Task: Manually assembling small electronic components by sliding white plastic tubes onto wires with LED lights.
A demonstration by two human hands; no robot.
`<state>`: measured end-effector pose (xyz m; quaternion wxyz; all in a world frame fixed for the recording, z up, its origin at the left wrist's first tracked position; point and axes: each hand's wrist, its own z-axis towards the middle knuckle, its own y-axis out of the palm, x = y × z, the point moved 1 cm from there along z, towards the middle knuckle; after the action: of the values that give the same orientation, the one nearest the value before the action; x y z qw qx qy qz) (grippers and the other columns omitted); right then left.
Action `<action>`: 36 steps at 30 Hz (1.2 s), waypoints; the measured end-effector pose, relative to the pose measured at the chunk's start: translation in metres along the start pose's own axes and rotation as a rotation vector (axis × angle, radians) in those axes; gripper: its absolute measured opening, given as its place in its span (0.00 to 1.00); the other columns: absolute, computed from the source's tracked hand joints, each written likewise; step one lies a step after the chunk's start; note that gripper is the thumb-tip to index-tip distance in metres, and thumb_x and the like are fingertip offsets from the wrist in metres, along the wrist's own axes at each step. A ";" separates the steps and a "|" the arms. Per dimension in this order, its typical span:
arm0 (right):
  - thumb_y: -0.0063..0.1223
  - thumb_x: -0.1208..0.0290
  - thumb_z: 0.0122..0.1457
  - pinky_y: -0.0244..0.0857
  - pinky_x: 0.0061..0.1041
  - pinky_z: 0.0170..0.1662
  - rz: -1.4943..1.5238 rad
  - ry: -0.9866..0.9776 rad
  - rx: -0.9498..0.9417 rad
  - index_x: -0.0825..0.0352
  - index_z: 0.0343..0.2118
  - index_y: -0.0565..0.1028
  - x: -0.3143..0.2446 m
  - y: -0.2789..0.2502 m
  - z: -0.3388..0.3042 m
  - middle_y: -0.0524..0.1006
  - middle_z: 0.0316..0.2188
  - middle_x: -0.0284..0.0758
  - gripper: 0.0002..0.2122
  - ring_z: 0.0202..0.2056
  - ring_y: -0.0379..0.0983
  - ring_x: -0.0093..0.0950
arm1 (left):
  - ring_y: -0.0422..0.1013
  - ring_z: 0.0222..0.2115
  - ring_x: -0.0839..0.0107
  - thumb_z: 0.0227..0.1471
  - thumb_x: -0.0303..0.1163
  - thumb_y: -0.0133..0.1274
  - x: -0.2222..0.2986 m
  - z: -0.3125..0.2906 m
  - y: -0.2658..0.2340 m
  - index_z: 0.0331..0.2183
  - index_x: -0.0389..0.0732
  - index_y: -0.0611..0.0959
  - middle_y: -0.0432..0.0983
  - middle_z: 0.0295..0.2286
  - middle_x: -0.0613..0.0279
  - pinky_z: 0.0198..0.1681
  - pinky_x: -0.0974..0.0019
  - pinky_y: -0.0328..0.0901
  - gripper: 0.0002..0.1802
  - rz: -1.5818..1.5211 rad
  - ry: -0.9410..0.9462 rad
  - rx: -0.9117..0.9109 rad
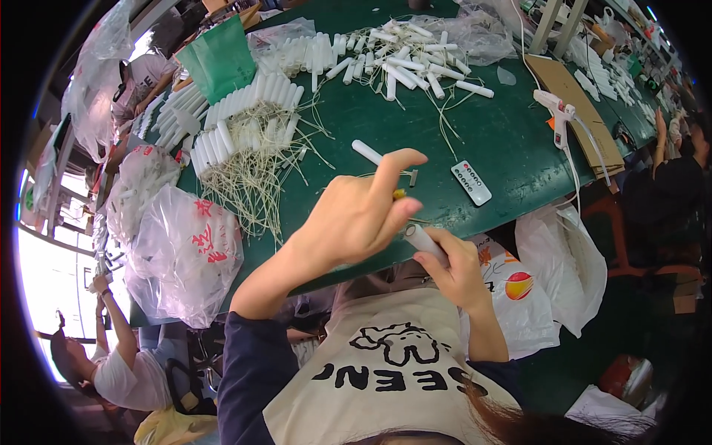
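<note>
A white plastic tube (426, 243) is gripped in my right hand (458, 271), its open round end tilted up toward my left hand. Just to the left of that end is my left hand (360, 211), index finger and thumb spread apart, the other fingers curled. A small yellow piece (400, 194) shows between them, mostly hidden by the hand. Beyond my left hand another white tube (366, 152) lies on the green table (356, 111), with a small metal-coloured piece (413, 178) close by. To the right rests a slim white remote control (472, 183) with buttons.
Bundled white tubes with thin wires (248, 137) cover the table's left side; a loose heap of tubes (415, 59) lies at the back. At right are a white glue gun (556, 115) and cardboard (575, 111). Plastic bags (185, 252) hang at the near left edge. Other people sit nearby.
</note>
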<state>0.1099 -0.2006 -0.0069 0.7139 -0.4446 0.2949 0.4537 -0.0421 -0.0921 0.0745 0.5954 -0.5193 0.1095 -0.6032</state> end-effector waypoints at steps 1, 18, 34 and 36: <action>0.58 0.72 0.52 0.65 0.27 0.26 0.034 0.053 0.030 0.71 0.38 0.72 0.000 -0.001 0.000 0.76 0.26 0.42 0.12 0.24 0.74 0.34 | 0.68 0.15 0.54 0.55 0.37 0.47 0.001 0.001 -0.002 0.50 0.38 0.63 0.69 0.15 0.54 0.18 0.57 0.61 0.24 -0.002 0.003 -0.003; 0.60 0.71 0.50 0.65 0.26 0.25 -0.055 0.002 0.053 0.70 0.35 0.72 0.002 0.000 0.002 0.75 0.25 0.40 0.12 0.22 0.73 0.35 | 0.70 0.15 0.55 0.47 0.23 0.48 -0.002 0.000 0.004 0.51 0.41 0.66 0.72 0.16 0.56 0.18 0.60 0.63 0.26 0.034 0.067 -0.302; 0.55 0.72 0.55 0.60 0.18 0.26 0.095 0.166 0.180 0.72 0.38 0.72 0.033 -0.008 -0.008 0.74 0.23 0.33 0.11 0.22 0.66 0.18 | 0.70 0.31 0.57 0.44 0.30 0.57 -0.073 -0.005 0.051 0.34 0.38 0.77 0.75 0.27 0.56 0.36 0.57 0.64 0.12 0.002 0.025 -0.240; 0.56 0.70 0.56 0.61 0.18 0.26 0.116 0.200 0.221 0.72 0.37 0.73 0.034 -0.010 -0.008 0.74 0.23 0.34 0.11 0.22 0.67 0.20 | 0.69 0.32 0.58 0.43 0.30 0.59 -0.075 -0.008 0.055 0.31 0.38 0.78 0.74 0.28 0.57 0.37 0.58 0.64 0.11 0.034 0.012 -0.316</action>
<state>0.1333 -0.1968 -0.0348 0.6981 -0.3885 0.4377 0.4125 -0.0334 -0.0486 -0.0079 0.5155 -0.6012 0.2153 -0.5714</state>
